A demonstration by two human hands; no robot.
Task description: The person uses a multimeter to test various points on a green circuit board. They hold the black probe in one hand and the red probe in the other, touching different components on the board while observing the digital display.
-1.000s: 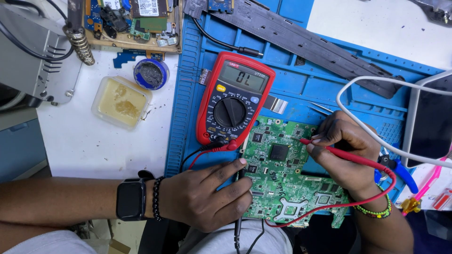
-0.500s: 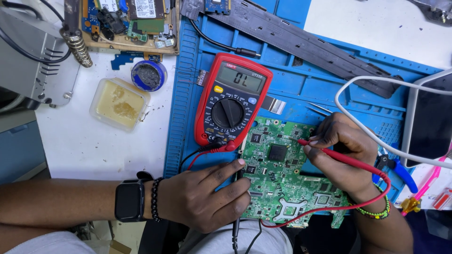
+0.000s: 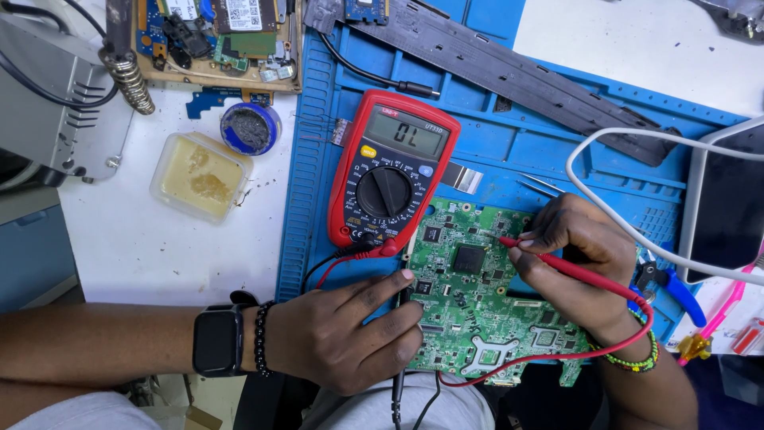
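Observation:
A green circuit board lies on a blue work mat, just below a red multimeter. My left hand rests on the board's left edge and pinches the black probe, its tip down on the board. My right hand grips the red probe like a pen, with the tip touching the board beside a large black chip. Red and black leads run from the meter under my hands.
A yellow flux tub and a round blue tin sit on the white table at left. A soldering iron stand, a grey unit, another board, a white cable, a phone and blue-handled pliers surround the mat.
The view has shifted slightly. My right hand has moved the red probe tip a little left across the board. My left hand has stayed in place.

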